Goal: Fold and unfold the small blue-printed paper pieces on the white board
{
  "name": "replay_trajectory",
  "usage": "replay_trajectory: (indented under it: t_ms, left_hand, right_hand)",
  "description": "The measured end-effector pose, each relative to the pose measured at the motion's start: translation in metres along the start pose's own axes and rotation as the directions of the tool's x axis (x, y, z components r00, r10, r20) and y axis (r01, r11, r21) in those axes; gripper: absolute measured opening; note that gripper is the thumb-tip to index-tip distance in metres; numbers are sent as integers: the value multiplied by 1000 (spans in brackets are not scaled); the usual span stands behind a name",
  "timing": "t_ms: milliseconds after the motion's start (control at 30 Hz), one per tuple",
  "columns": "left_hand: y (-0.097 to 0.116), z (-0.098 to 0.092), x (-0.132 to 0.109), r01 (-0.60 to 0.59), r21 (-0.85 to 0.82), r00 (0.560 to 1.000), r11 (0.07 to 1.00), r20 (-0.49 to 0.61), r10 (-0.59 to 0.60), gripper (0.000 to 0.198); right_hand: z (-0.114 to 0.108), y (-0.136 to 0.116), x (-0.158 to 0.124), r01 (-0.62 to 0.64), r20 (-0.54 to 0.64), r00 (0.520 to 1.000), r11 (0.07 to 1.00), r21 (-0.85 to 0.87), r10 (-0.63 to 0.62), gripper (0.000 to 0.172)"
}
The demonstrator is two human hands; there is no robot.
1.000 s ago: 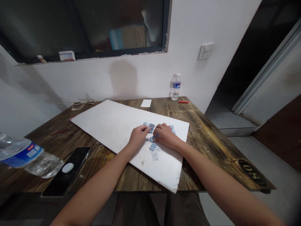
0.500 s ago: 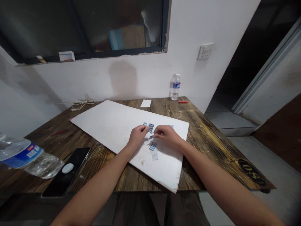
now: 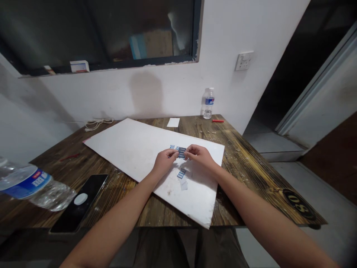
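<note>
Slantwise on the wooden worktop (image 3: pixel 251 167) lies a white board (image 3: pixel 131 147); above it, left hand (image 3: pixel 164 160) and right hand (image 3: pixel 200 156) pinch one striped card (image 3: pixel 182 152).

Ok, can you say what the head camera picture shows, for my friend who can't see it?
The left hand and right hand pinch one small blue striped piece between them above a white board on a wooden table.

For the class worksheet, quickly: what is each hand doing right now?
Left hand: pinched on the small blue-striped paper slip.
Right hand: pinched on the same slip.
</note>
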State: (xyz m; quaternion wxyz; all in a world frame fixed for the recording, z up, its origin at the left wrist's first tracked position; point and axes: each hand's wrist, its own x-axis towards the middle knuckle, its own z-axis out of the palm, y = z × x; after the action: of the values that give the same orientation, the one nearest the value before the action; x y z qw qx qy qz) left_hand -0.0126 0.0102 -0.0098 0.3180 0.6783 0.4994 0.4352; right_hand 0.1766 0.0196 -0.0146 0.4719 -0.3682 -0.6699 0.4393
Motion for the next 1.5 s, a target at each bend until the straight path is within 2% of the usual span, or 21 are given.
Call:
replay_trajectory:
  t_ms: [433,633,1000,1500]
  left_hand:
    - [-1,1,-1,-5,-83,1000,997,18,6,25]
    - [-4,2,1,3,-63,1000,998,16,-2,23]
    - [3,2,-1,8,-63,998,998,60,-4,21]
    - [5,1,-1,-1,-18,999,1000,40,2,18]
  right_hand:
    - [1,5,1,-15,-45,999,1000,-21,14,25]
    - [2,5,1,-22,-46,999,999,-31,20,25]
    - [2,6,1,-16,-61,998,999,-43,13,25]
    - [1,7,1,-10,-66,998,997,-79,5,25]
